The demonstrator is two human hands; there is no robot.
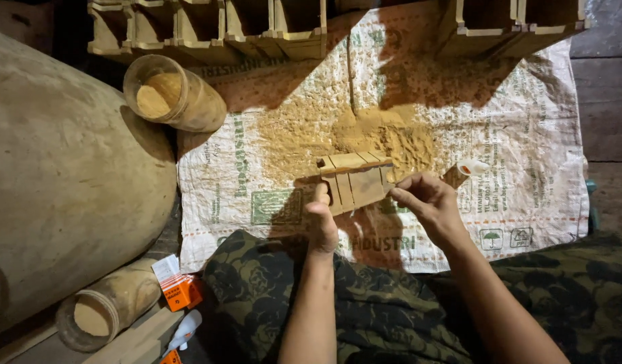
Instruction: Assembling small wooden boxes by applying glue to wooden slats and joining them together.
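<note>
Wooden block [357, 180], made of several slats joined side by side, is held up above the middle of a printed woven sack [526, 135] that lies spread flat over the floor. Going from largest down: a big rounded dusty mass [61, 175] fills the left side and crowds that edge of the sack; the sack itself reaches to bare boards on the right, and its right half is the most open ground; dark patterned cloth [385, 310] covers the person's lap along the near edge. Rows of wooden frames [210, 27] line the far edge, casting shadows onto the sack. A heap of brown sawdust [378, 135] sits just beyond the block. A jar of sawdust [169, 93] lies tilted at the sack's far left corner, and a second jar [105, 310] lies on its side near left, beside a small orange box [181, 291] and a white bottle [184, 330]. The block's long axis runs left to right, tipped slightly down at the left, with its slats running away from the person. Left hand [322, 226] grips its near left corner from below, fingers closed on it. Right hand [425, 199] pinches its right end while also holding a small white-tipped tube [467, 168] that points up and right.
</note>
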